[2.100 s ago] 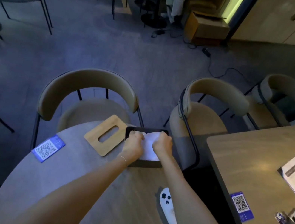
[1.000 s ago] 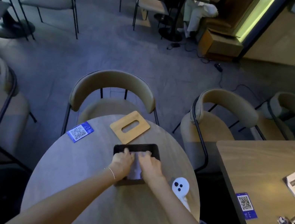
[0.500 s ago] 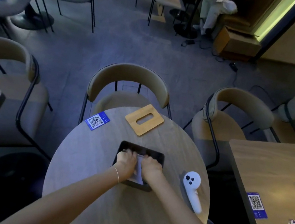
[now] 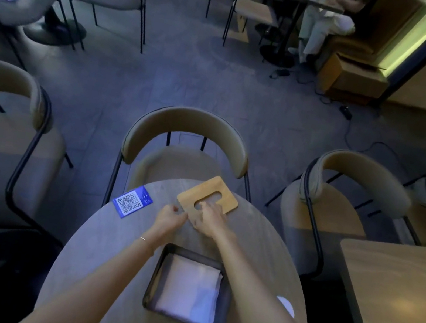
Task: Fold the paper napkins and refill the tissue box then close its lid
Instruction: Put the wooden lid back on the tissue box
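Note:
The dark tissue box (image 4: 154, 276) stands open on the round table, with folded white napkins (image 4: 188, 289) lying flat inside it. Beyond it, near the table's far edge, lies the wooden lid (image 4: 224, 197) with an oval slot. My right hand (image 4: 209, 217) rests on the lid's near end, fingers reaching into the slot. My left hand (image 4: 169, 217) is just left of the lid, its fingertips touching the lid's near corner. Both forearms pass either side of the box.
A blue QR-code card (image 4: 132, 201) lies at the table's far left edge. A white controller (image 4: 286, 306) peeks out from under my right forearm. Chairs (image 4: 188, 131) ring the round table (image 4: 105, 250); a second table (image 4: 395, 284) stands to the right.
Both hands have left the napkins in the box and reached forward to the wooden lid. The view has tilted, so the box now sits nearer to me.

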### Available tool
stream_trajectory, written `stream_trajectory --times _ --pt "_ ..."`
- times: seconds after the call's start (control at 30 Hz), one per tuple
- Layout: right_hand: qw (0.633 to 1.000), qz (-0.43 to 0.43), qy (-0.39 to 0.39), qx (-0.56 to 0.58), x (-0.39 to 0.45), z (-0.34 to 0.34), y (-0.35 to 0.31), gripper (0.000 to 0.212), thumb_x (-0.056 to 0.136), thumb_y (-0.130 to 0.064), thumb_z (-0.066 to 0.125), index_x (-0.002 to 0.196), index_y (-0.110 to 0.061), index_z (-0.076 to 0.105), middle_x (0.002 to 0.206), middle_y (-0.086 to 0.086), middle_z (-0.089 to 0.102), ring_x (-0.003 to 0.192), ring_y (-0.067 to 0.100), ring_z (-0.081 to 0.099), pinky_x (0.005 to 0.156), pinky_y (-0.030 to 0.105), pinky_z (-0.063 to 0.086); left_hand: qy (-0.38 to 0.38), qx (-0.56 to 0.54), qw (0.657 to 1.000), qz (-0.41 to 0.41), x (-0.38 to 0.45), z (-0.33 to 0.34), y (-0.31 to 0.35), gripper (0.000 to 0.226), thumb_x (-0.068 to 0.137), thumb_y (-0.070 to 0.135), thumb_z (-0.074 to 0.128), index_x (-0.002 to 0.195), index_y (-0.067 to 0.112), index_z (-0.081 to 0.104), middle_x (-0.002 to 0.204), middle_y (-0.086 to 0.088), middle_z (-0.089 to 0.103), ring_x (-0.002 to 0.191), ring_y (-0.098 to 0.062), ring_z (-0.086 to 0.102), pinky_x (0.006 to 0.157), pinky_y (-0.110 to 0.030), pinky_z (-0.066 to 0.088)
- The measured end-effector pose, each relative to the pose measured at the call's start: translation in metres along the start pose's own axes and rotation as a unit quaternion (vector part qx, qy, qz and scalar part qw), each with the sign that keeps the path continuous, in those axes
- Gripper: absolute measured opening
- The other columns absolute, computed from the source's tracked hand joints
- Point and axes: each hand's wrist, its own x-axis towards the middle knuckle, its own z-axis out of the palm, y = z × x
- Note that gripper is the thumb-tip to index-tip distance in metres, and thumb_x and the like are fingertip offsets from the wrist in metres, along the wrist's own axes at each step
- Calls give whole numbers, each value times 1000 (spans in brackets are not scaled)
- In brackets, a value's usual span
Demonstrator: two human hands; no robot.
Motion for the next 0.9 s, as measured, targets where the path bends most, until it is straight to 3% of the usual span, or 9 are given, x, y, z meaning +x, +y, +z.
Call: stream_trajectory --times 0.07,0.1,0.17,0.23,0.33,0.43,0.6,0.9 --pt "999 23 42 3 12 4 6 55 94 -19 47 146 -7 30 150 18 33 140 35 26 111 44 29 7 -26 999 -35 16 7 -3 25 90 15 58 68 16 46 101 -19 59 95 -27 58 74 -32 40" --pt "997 44 64 16 17 2 9 61 95 -21 48 149 -7 24 155 19 24 145 35 18 115 45 25 13 -35 999 -39 22 10 -2 16 90 15 58 77 8 54 109 -26 62 103 -34 61 74 -35 42" --pt "993 76 79 43 32 -1 20 72 96 -28 49 154 -9 11 161 19 6 150 33 1 120 47 14 25 -45 998 -41 32 15 0 27 90 13 57 106 -10 59 120 -32 60 114 -41 58 83 -44 48" --pt "993 84 57 66 44 -7 29 80 95 -35 52 155 -10 4 163 18 0 151 32 -3 121 48 10 35 -54 997 -35 38 19 4 34 91 12 55 116 -11 58 121 -30 61 115 -40 57 94 -45 47" --pt "987 89 73 116 55 -9 35 79 94 -38 55 153 -7 12 159 18 19 148 32 16 119 45 20 42 -63 996 -38 47 23 8 41 90 21 55 121 -6 56 125 -26 59 120 -39 53 102 -46 46" --pt "977 148 110 104 47 -3 36 70 92 -34 60 146 -3 27 148 20 35 138 35 34 110 39 32 73 -47 994 -60 58 26 -1 47 84 30 54 120 -1 55 125 -25 58 123 -39 48 104 -45 43" --pt "974 183 96 91 24 16 39 59 95 -25 56 142 -5 28 141 18 45 129 33 48 98 38 45 73 57 995 -39 43 24 -8 53 80 18 68 125 3 44 133 -22 42 128 -39 39 108 -44 37" --pt "983 162 78 23 -18 -9 30 63 95 -11 50 150 -5 19 144 19 45 131 33 48 102 39 43 65 191 978 45 21 17 -1 46 83 23 62 122 2 48 128 -21 53 122 -36 48 102 -45 42"
